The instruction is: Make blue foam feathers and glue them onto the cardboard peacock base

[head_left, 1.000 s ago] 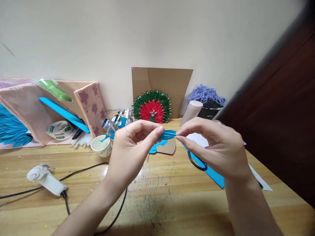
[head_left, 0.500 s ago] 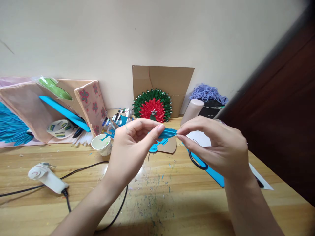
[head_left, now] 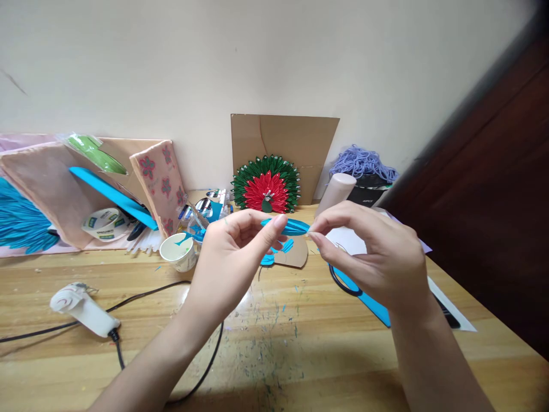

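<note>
Between my two hands a folded blue ribbon petal (head_left: 295,228) is held level above the table. My left hand (head_left: 234,252) is closed, with thumb and forefinger pinching its left part. At the petal's right tip, the thumb and forefinger of my right hand (head_left: 373,252) pinch the narrow end. Below and behind the petal lies a piece of brown cardboard (head_left: 294,256) with blue petals (head_left: 268,260) on it, partly hidden by my left hand. Scissors with a black handle (head_left: 343,283) lie beside a blue strip (head_left: 373,306), partly under my right hand.
A white glue gun (head_left: 86,312) with a black cord (head_left: 141,294) lies at left, near a paper cup (head_left: 178,254). Behind stand a red and green ribbon peacock (head_left: 266,189), a cardboard sheet (head_left: 287,137), a pale bottle (head_left: 337,191) and purple yarn (head_left: 360,165). Blue scraps litter the table.
The petal now looks narrower and more tightly folded, with its pointed left end showing above my left thumb. My right hand has shifted very slightly; both hands still pinch the petal.
</note>
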Action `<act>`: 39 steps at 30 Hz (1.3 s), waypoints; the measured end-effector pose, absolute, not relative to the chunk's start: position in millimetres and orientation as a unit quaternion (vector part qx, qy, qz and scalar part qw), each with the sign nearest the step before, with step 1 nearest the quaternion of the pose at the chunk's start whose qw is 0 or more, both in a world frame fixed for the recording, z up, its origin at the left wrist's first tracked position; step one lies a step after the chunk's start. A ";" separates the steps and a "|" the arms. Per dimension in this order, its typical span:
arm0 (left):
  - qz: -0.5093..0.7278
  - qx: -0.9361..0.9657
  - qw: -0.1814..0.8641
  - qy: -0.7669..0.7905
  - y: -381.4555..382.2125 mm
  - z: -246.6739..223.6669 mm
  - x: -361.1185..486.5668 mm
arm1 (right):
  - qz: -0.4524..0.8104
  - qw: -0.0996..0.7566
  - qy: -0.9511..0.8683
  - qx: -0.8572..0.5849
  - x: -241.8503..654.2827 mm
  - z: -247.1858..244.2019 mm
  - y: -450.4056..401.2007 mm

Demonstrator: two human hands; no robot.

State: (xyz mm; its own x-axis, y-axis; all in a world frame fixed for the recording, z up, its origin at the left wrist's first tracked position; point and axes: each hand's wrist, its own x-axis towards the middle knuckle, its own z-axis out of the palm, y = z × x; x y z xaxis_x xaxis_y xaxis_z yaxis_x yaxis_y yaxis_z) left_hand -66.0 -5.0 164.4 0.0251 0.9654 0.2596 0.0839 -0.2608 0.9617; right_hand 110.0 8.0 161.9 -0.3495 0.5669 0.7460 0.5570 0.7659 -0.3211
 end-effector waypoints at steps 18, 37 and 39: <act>0.563 0.586 0.356 0.462 -4.7 164.7 -69.5 | 0.045 0.544 -0.768 -0.334 105.5 163.6 4.9; 0.550 0.604 0.361 0.450 -9.7 164.4 -64.7 | -0.002 0.487 -0.810 -0.325 103.8 161.2 4.9; 0.550 0.604 0.365 0.447 -10.1 164.1 -64.2 | -0.013 0.484 -0.812 -0.326 103.4 161.2 5.2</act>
